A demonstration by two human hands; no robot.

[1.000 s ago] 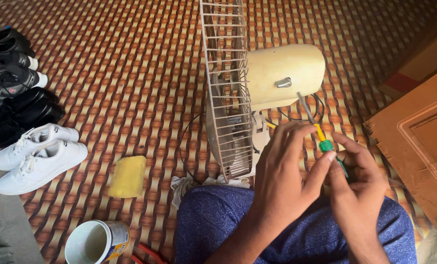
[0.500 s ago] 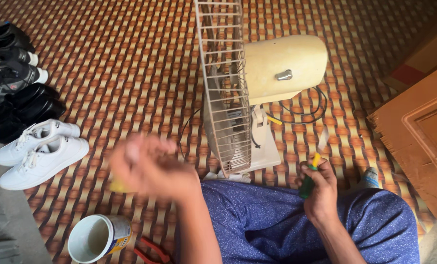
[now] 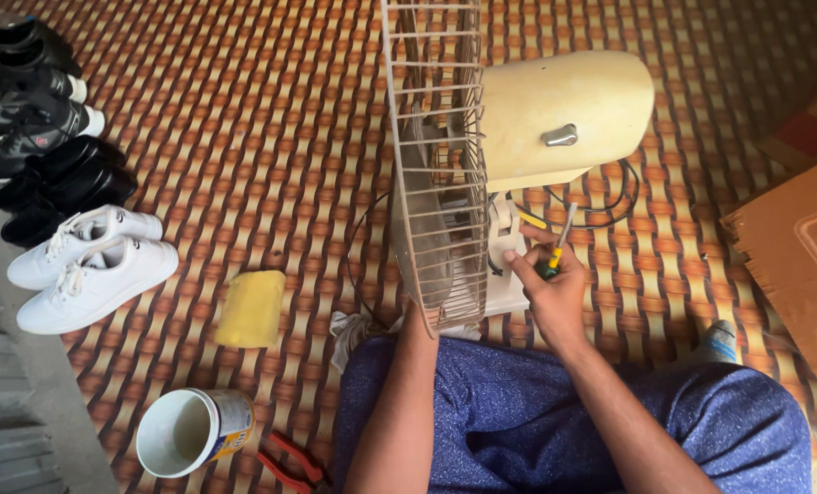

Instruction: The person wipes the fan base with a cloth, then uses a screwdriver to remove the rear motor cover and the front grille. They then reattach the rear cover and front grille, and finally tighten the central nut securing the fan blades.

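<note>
Plainly, the right hand point(image 3: 555, 293) was closed around a small screwdriver point(image 3: 555, 254) with a green and yellow handle, its metal shaft angled up toward the neck of the table fan point(image 3: 518, 155), just under the cream motor housing point(image 3: 564, 114). The fan stood upright on the patterned floor mat point(image 3: 271, 128), right in front of the person's knees, with its wire grille point(image 3: 436, 165) facing left. The left forearm point(image 3: 399, 412) ran up behind the lower edge of the grille, and the left hand itself was hidden there, so I could not tell whether its grip was open or clamped on anything; it seemed placed to steady the fan.

To do this step well, I judged that the tip should sit squarely in the screw head before any turning, with the shaft held in line with the screw rather than slanted, since a slanted tip would likely slip and chew the slot. Firm pressure from the right hand, with the fan braced, would help. The black cord point(image 3: 610, 206) looped just behind the base, near the working hand, and was best kept clear. A yellow sponge point(image 3: 251, 309), a white cup point(image 3: 193, 432), red pliers point(image 3: 290, 460) and white sneakers point(image 3: 93, 265) lay well apart to the left.
</note>
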